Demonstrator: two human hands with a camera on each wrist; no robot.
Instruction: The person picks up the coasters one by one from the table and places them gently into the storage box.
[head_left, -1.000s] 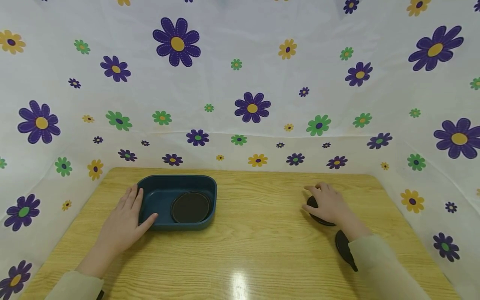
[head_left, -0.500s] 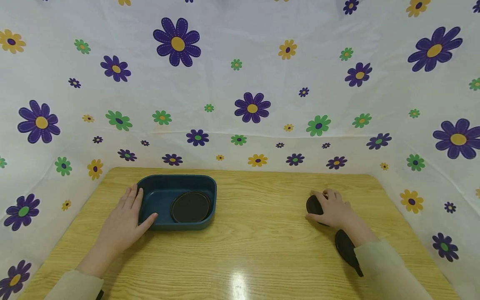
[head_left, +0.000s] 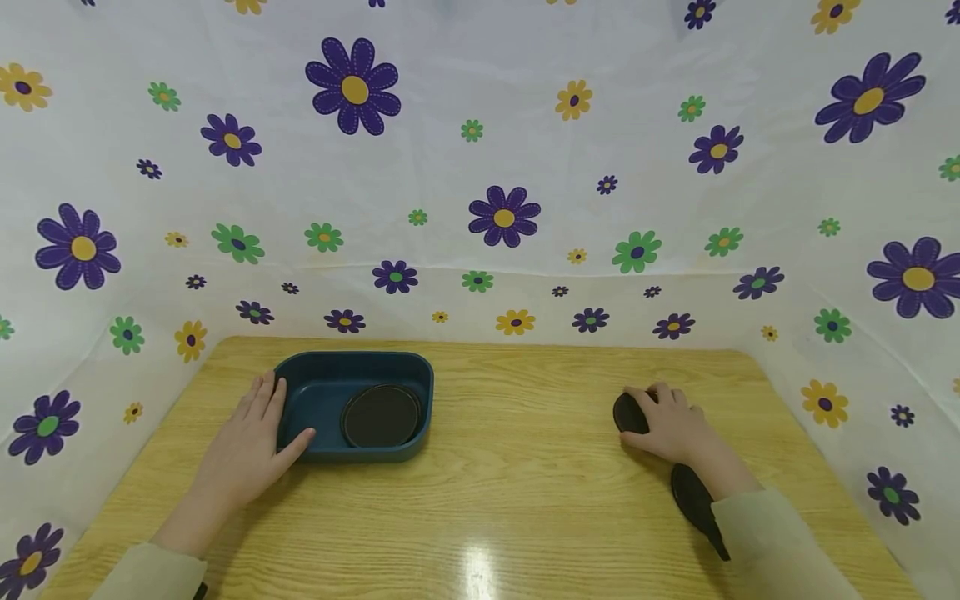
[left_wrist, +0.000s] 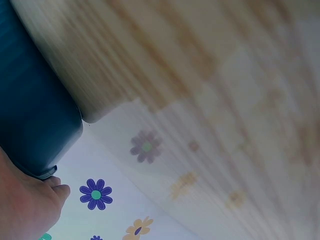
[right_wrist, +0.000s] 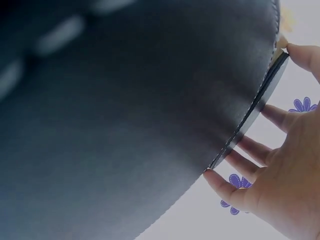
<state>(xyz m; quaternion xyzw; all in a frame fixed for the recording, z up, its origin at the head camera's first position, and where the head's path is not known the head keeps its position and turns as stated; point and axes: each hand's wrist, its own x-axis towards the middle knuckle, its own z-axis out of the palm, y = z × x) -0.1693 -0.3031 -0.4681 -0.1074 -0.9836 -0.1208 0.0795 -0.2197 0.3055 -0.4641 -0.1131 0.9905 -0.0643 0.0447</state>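
Observation:
My left hand (head_left: 247,454) rests against the left end of a dark blue rectangular tray (head_left: 431,400), fingers straight along its side and thumb at the near rim. The left wrist view shows that hand (left_wrist: 30,205) at the corner of the tray (left_wrist: 35,95). Inside the tray, a round black coaster (head_left: 381,415) lies at the right. My right hand (head_left: 671,427) grips a second black coaster (head_left: 630,414) by its edge, thumb and fingers spread along it. A large dark stitched surface (right_wrist: 150,110) fills much of the right wrist view, with the right hand (right_wrist: 285,165) beyond it.
Another flat black piece (head_left: 693,500), tapering to a narrow end, lies on the wooden table (head_left: 495,475) under the right forearm, partly hidden by the sleeve. A white cloth with flowers (head_left: 435,167) hangs behind the table and along both sides.
My right hand has drawn slightly back to the right, its fingers now closer round the coaster. More of the tapering black piece shows beside the sleeve. Left hand and tray stay put.

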